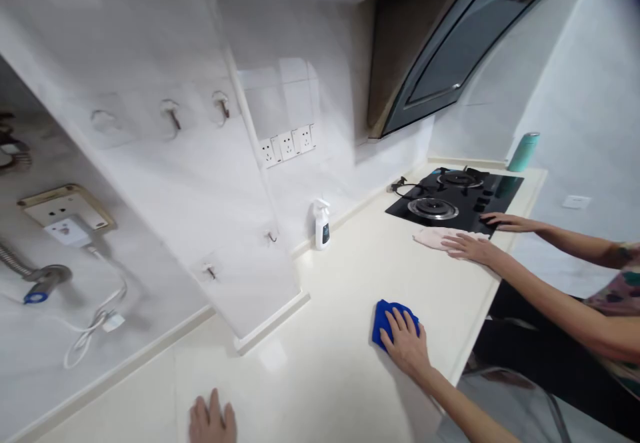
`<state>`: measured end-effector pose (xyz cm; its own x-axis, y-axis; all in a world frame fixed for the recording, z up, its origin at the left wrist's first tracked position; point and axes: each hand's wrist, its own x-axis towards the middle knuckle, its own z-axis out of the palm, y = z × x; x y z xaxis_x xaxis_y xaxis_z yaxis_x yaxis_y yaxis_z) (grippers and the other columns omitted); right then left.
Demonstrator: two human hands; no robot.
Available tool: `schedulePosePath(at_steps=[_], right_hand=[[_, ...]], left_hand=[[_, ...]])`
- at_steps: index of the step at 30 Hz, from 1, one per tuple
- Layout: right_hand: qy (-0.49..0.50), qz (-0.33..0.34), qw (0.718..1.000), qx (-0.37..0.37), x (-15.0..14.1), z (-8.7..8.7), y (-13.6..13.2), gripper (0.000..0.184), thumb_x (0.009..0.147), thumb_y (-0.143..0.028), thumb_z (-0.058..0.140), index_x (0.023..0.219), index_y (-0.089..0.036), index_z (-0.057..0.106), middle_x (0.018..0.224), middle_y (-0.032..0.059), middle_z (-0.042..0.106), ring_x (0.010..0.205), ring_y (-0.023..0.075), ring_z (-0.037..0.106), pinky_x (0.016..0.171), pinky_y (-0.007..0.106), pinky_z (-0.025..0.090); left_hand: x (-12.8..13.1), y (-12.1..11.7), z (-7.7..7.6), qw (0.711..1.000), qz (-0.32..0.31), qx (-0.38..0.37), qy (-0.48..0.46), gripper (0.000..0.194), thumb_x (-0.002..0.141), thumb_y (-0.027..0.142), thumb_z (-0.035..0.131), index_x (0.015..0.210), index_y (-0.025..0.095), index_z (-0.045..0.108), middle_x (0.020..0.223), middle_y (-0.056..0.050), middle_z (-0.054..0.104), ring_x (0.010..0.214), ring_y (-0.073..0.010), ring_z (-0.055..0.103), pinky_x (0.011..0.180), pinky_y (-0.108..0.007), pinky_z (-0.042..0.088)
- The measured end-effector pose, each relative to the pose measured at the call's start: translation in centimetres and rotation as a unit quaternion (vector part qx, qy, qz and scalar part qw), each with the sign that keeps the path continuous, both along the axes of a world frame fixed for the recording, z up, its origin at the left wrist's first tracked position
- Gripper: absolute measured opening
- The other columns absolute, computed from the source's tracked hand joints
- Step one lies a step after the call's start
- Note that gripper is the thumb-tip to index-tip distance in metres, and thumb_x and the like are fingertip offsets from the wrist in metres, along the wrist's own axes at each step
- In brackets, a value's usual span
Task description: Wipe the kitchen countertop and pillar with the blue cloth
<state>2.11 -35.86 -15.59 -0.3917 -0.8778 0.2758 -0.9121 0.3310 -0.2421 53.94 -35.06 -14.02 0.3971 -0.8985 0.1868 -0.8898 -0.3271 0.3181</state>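
My right hand (407, 346) presses a folded blue cleaning cloth (379, 320) against the cream countertop (320, 376), its fingers curled over the cloth. At the bottom edge of the view is my left hand (213, 422), resting on the counter with fingers apart and nothing in it; its wrist is cut off by the frame. Beyond the blue cloth, against the wall, a white spray bottle (323, 226) stands upright, touched by neither hand.
At the right, another person's hand (470, 248) lies on a pale pink cloth (433, 237) beside the black gas stove (450, 196); their other hand (505, 222) touches the stove's edge. A range hood (450, 50) hangs above. A green bottle (524, 152) stands behind. A wall corner (270, 323) juts into the counter.
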Motion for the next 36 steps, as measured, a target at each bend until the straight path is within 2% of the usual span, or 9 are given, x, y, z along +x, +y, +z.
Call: schedulePosePath(at_steps=[3, 9, 15, 23, 27, 29, 31, 33, 36], right_hand=[[-0.012, -0.028, 0.999, 0.037, 4.4, 0.7, -2.1, 0.065, 0.092, -0.044, 0.027, 0.144, -0.011, 0.047, 0.155, 0.0167, 0.036, 0.143, 0.0391, 0.024, 0.111, 0.064, 0.018], [-0.011, 0.116, 0.987, 0.113, 12.1, 3.1, -5.7, 0.066, 0.094, -0.049, 0.03, 0.148, -0.012, 0.04, 0.156, 0.0183, 0.033, 0.14, 0.0409, 0.027, 0.105, 0.061, 0.027], [0.02, 0.163, 0.978, 0.131, 16.7, 4.5, -9.2, 0.077, 0.094, -0.059, 0.03, 0.148, -0.005, 0.036, 0.152, 0.0259, 0.034, 0.135, 0.043, 0.032, 0.102, 0.059, 0.031], [0.011, 0.278, 0.947, 0.158, 26.7, 4.3, -6.4, 0.086, 0.092, -0.062, 0.032, 0.15, 0.001, 0.028, 0.151, 0.0327, 0.031, 0.13, 0.0452, 0.036, 0.1, 0.061, 0.034], [-0.03, 0.278, 0.946, 0.161, 30.8, 4.8, -5.7, 0.092, 0.091, -0.065, 0.034, 0.149, 0.006, 0.027, 0.149, 0.0367, 0.03, 0.13, 0.0475, 0.037, 0.095, 0.062, 0.04], [-0.06, 0.295, 0.942, 0.147, 30.9, 4.7, -5.6, 0.09, 0.089, -0.066, 0.04, 0.148, 0.002, 0.033, 0.149, 0.0341, 0.033, 0.131, 0.0466, 0.039, 0.097, 0.061, 0.041], [-0.111, 0.341, 0.926, 0.114, 29.5, 4.3, -5.4, 0.075, 0.091, -0.061, 0.041, 0.145, -0.009, 0.043, 0.149, 0.0256, 0.04, 0.132, 0.0407, 0.042, 0.103, 0.057, 0.042], [-0.177, 0.378, 0.907, 0.058, 26.9, 3.4, -4.6, 0.057, 0.097, -0.049, 0.034, 0.142, -0.018, 0.05, 0.148, 0.0164, 0.046, 0.133, 0.0315, 0.046, 0.108, 0.049, 0.043], [-0.244, 0.363, 0.899, -0.037, 21.6, 1.2, -2.0, 0.051, 0.099, -0.036, 0.023, 0.143, -0.022, 0.047, 0.149, 0.0103, 0.046, 0.134, 0.0232, 0.047, 0.11, 0.044, 0.045]], left_hand=[[0.4, 0.6, -0.4, 0.998, 0.066, 0.006, -0.008, 0.067, 0.09, 0.046, 0.023, 0.143, 0.012, 0.046, 0.156, -0.021, 0.034, 0.149, -0.0348, 0.023, 0.12, -0.053, 0.023], [-0.8, 1.2, -0.9, 0.998, 0.055, -0.016, -0.04, 0.064, 0.093, 0.042, 0.022, 0.145, 0.011, 0.043, 0.156, -0.024, 0.032, 0.149, -0.0346, 0.02, 0.12, -0.054, 0.022], [-1.1, 1.7, -0.7, 0.997, 0.061, -0.017, -0.043, 0.06, 0.093, 0.039, 0.028, 0.145, 0.012, 0.044, 0.157, -0.021, 0.033, 0.15, -0.0323, 0.02, 0.12, -0.053, 0.023], [-1.6, 1.9, -0.6, 0.997, 0.058, -0.036, -0.042, 0.058, 0.094, 0.036, 0.03, 0.144, 0.012, 0.044, 0.157, -0.02, 0.033, 0.151, -0.0315, 0.016, 0.119, -0.055, 0.023], [-1.5, 2.0, -0.7, 0.997, 0.053, -0.037, -0.04, 0.058, 0.095, 0.038, 0.029, 0.144, 0.012, 0.044, 0.158, -0.021, 0.031, 0.15, -0.0322, 0.017, 0.12, -0.054, 0.022], [-1.4, 2.0, -0.7, 0.998, 0.049, -0.035, -0.035, 0.058, 0.095, 0.039, 0.029, 0.144, 0.012, 0.045, 0.158, -0.022, 0.031, 0.15, -0.0335, 0.018, 0.12, -0.055, 0.023], [-1.2, 1.9, -0.7, 0.998, 0.047, -0.035, -0.028, 0.058, 0.095, 0.039, 0.029, 0.143, 0.011, 0.045, 0.157, -0.023, 0.03, 0.15, -0.0348, 0.019, 0.12, -0.055, 0.023], [-0.9, 1.9, -0.8, 0.998, 0.047, -0.035, -0.021, 0.059, 0.095, 0.04, 0.029, 0.143, 0.011, 0.046, 0.158, -0.023, 0.03, 0.15, -0.0352, 0.019, 0.12, -0.055, 0.022], [-0.4, 2.1, -0.8, 0.998, 0.059, -0.037, -0.002, 0.058, 0.095, 0.04, 0.03, 0.142, 0.012, 0.047, 0.158, -0.02, 0.032, 0.15, -0.0341, 0.019, 0.12, -0.055, 0.023]])
